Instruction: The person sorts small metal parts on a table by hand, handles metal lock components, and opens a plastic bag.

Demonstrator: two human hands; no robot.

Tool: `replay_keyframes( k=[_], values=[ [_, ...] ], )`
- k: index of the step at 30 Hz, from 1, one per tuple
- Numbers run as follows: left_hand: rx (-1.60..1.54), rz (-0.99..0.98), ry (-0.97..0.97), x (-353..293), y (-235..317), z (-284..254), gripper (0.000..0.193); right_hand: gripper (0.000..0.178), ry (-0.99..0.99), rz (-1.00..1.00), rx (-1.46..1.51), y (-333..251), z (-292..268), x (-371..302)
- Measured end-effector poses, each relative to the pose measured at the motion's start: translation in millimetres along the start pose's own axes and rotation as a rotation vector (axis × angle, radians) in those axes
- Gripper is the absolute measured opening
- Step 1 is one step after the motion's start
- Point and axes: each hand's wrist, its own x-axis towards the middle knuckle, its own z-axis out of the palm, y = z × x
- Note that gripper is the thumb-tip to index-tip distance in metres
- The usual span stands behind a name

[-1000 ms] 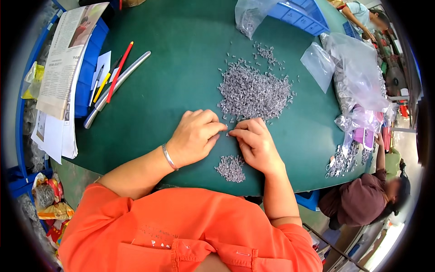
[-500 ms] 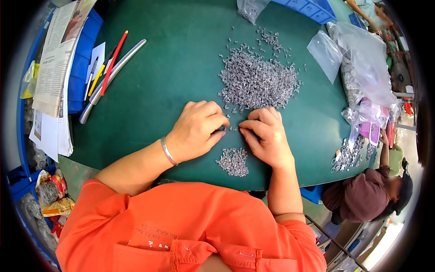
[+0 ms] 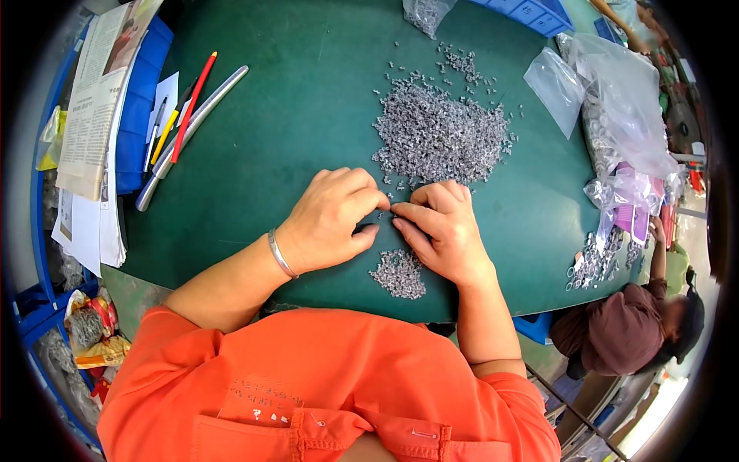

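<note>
On the green table, my left hand has curled fingers, with a gap between index finger and thumb. A silver bangle circles that wrist. My right hand faces it, fingers bent, thumb and index tips close together; anything between them is too small to make out. The two index fingertips almost meet. A few tiny grey parts lie by the fingertips. Beyond my hands spreads a large heap of tiny grey metal-looking parts. Nearer me, between my wrists, sits a smaller pile of similar parts.
Pens and a red pencil lie at left beside a blue bin with newspaper. Clear plastic bags and loose metal rings crowd the right side. Another person sits at the right edge. A blue tray stands at the back.
My right hand has moved left, bringing its fingertips close to my left index finger. My left hand has barely shifted. Both piles look much the same.
</note>
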Motion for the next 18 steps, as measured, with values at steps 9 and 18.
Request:
replay_keyframes(
  k=[9, 18],
  values=[
    [0.038, 0.037, 0.018, -0.9, 0.9, 2.2, 0.018, 0.014, -0.064, -0.045, 0.081, 2.3, -6.0, -2.0],
    [-0.010, 0.023, -0.001, 1.8, 5.6, -1.3, 0.015, 0.018, 0.092, 0.042, 0.101, 19.8, -18.2, -8.6]
  ],
)
